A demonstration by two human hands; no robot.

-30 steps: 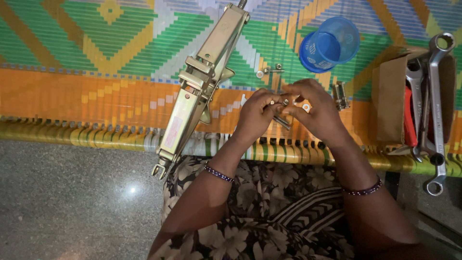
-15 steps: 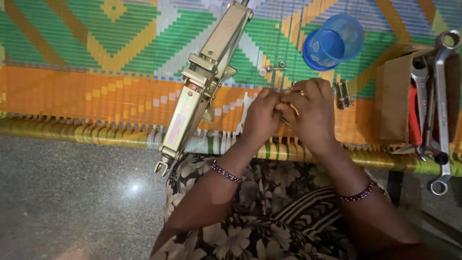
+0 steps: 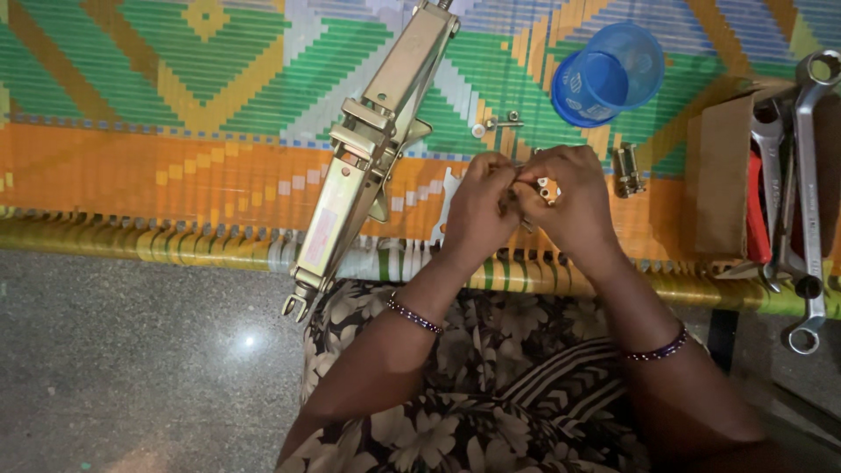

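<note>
- Woven plastic matting [image 3: 175, 166] in green, orange and yellow bands covers the work surface, with grey speckled floor below its near edge.
- Both hands meet above the near edge of the mat, right of its middle, fingertips drawn together around small metal hardware.
- Left hand [image 3: 477, 210] is curled, its thumb and fingers pinched on a thin metal bolt [image 3: 524, 221] whose shaft pokes out below the fingers.
- Right hand [image 3: 569, 206] is also curled, fingertips pinching a small pale washer-like piece [image 3: 548, 187] right at the bolt; exactly how the two parts join is hidden by the fingers.
- Beaded bracelets sit on both wrists.
- A gold-coloured scissor jack [image 3: 368, 149] lies folded and slanted just left of the hands, its foot overhanging the near edge.
- A flat white wrench-like piece [image 3: 445, 206] lies between the jack and the left hand.
- Loose nuts and a bolt [image 3: 495, 124] rest beyond the hands, and a small metal fitting [image 3: 626, 171] lies just right of the right hand.
- A blue plastic cup [image 3: 609, 74] lies on its side toward the far edge.
- A cardboard box [image 3: 723, 175] near the right edge holds spanners [image 3: 810, 175] and red-handled pliers [image 3: 755, 219].
</note>
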